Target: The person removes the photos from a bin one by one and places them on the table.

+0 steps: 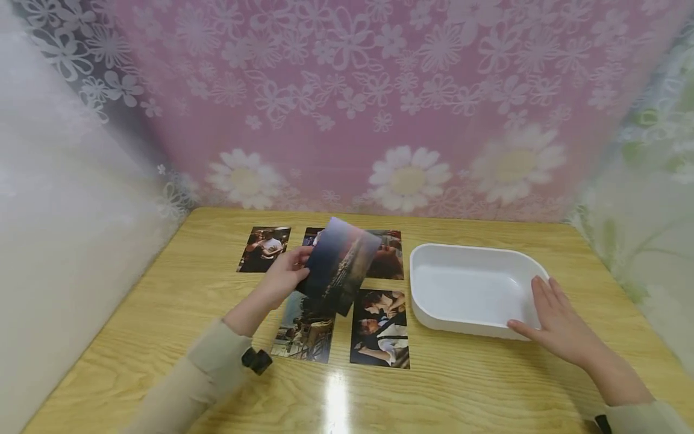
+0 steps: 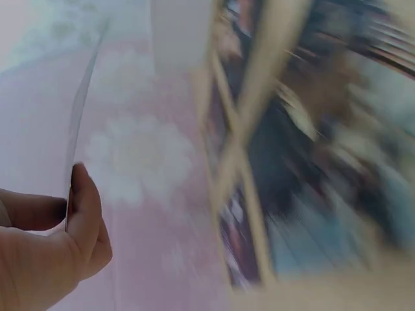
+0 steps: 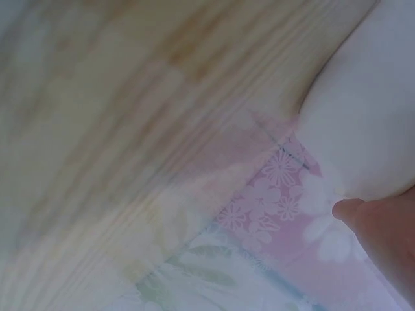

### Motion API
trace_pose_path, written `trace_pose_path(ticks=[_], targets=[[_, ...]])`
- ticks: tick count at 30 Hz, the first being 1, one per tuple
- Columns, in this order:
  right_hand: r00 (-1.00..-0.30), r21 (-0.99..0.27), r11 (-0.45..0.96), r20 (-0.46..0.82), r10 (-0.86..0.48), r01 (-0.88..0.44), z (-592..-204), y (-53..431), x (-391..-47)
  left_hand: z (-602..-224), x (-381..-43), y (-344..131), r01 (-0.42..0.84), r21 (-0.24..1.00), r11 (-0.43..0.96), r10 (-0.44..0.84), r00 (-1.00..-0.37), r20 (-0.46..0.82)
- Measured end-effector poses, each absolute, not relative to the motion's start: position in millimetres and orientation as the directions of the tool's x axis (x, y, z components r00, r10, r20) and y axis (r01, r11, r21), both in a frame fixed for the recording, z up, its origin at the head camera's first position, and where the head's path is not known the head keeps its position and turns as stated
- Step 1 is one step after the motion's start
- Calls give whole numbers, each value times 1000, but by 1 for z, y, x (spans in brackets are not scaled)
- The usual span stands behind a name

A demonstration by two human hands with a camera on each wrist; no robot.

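Note:
My left hand (image 1: 284, 274) pinches a photo print (image 1: 347, 259) between thumb and fingers at its left edge. The print shows a lit building against a dusk sky and is held tilted above other photos. Seen edge-on in the left wrist view, the print (image 2: 81, 113) is thin between thumb and fingers. Beneath it lies a street-scene photo (image 1: 306, 334), partly covered. My right hand (image 1: 564, 325) rests with extended fingers on the right end of a white tray (image 1: 472, 328). In the right wrist view, a fingertip (image 3: 350, 210) is at the tray's edge.
On the wooden table (image 1: 461, 386) lie a photo of a couple (image 1: 262, 250) at the back left, a partly hidden photo (image 1: 311, 237), a reddish photo (image 1: 390, 256) and a front photo (image 1: 382, 331). A pink floral curtain (image 1: 325, 132) hangs behind.

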State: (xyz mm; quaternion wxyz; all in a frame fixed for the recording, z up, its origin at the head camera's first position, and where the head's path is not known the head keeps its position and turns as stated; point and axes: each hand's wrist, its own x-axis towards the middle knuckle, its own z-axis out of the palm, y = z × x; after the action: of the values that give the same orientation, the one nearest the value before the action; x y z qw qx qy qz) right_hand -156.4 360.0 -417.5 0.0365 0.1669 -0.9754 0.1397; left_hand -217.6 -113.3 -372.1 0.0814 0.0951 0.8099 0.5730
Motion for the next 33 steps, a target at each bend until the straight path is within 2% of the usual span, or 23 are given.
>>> trace_pose_path(ticks=[7, 11, 14, 19, 22, 26, 33], targets=[[-941, -264, 904, 133, -310, -335, -418, 364, -153, -390, -189, -187, -36, 921, 388, 147, -984, -100], [-943, -269, 905, 128, -306, -330, -416, 368, -152, -400, -180, -216, -94, 919, 382, 116, -982, -148], [-943, -270, 905, 127, -306, -330, -416, 370, -151, -407, -177, -229, -97, 889, 447, 96, -983, -155], [-944, -271, 905, 132, -302, -328, -416, 372, -150, -413, -180, -237, -56, 674, 737, 46, -990, -132], [-944, -272, 905, 130, -303, -328, -417, 372, -149, -416, -182, -239, -37, 532, 846, 47, -988, -144], [-945, -272, 906, 127, -301, -326, -418, 372, -148, -420, -184, -237, -13, 422, 906, 74, -979, -189], [-952, -297, 907, 154, -264, -299, -415, 370, -151, -421, -185, -233, -21, 331, 943, 59, -971, -230]])
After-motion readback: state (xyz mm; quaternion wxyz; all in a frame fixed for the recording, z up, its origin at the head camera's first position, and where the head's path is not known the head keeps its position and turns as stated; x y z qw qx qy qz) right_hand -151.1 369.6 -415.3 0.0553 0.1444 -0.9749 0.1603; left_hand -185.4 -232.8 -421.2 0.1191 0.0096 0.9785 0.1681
